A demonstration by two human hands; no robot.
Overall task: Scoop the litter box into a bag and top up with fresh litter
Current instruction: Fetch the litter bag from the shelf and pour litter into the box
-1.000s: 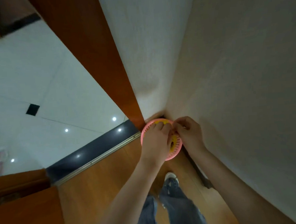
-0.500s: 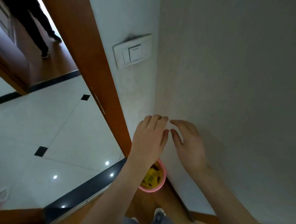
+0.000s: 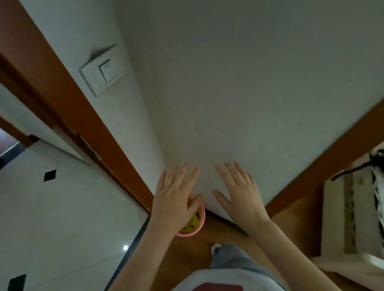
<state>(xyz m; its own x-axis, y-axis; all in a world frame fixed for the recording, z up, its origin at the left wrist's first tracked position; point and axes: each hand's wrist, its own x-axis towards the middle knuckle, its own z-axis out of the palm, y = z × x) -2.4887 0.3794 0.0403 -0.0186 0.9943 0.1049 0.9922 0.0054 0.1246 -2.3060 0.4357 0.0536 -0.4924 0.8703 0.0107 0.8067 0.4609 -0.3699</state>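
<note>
Both hands hang spread and hold nothing: the left hand (image 3: 175, 200) and right hand (image 3: 240, 195) have all fingers straight and splayed in front of the pale textured wall (image 3: 239, 86). Whether they touch it cannot be told. The round pink plastic basket with yellow contents (image 3: 192, 225) stands on the brown wooden floor (image 3: 214, 232) in the corner, below the left hand's fingers (image 3: 181, 175) and partly hidden by that palm. No litter box, bag or scoop is visible, so the sensible step is probably to turn away and find them with hands free.
</note>
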